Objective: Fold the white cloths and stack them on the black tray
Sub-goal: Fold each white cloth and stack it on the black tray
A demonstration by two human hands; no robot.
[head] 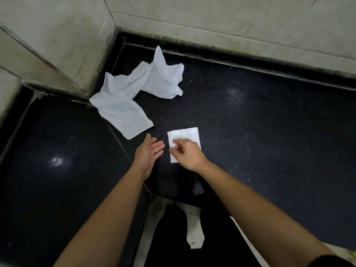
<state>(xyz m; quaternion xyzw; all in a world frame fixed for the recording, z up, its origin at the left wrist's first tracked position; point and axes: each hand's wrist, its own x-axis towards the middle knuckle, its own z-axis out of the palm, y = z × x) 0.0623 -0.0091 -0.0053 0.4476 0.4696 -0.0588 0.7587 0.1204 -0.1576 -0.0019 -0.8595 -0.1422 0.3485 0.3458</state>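
Right hand (pixel 187 153): lies on the near left part of the folded cloth, fingers curled, their tips at the cloth's left edge. Blur hides whether they pinch it.
Left hand (pixel 147 153): wide open, palm turned toward the right hand and fingers straight. It holds nothing and hangs just beside the folded cloth without touching it.
Counter (pixel 269 132): black speckled stone, glossy, with two pale blotches of reflected light. A thin seam runs diagonally across it under the left forearm.
Walls (pixel 212 26): pale tiles meet in a corner at the back left, with dark grime along the joint where they meet the counter.
Folded cloth (pixel 185 132): white, a small neat rectangle with straight edges, flat on the counter near its front edge. The right hand covers its near part.
Loose cloths (pixel 123 108): white, rumpled and unfolded, strung from the wall corner toward the back of the counter, well apart from the right hand.
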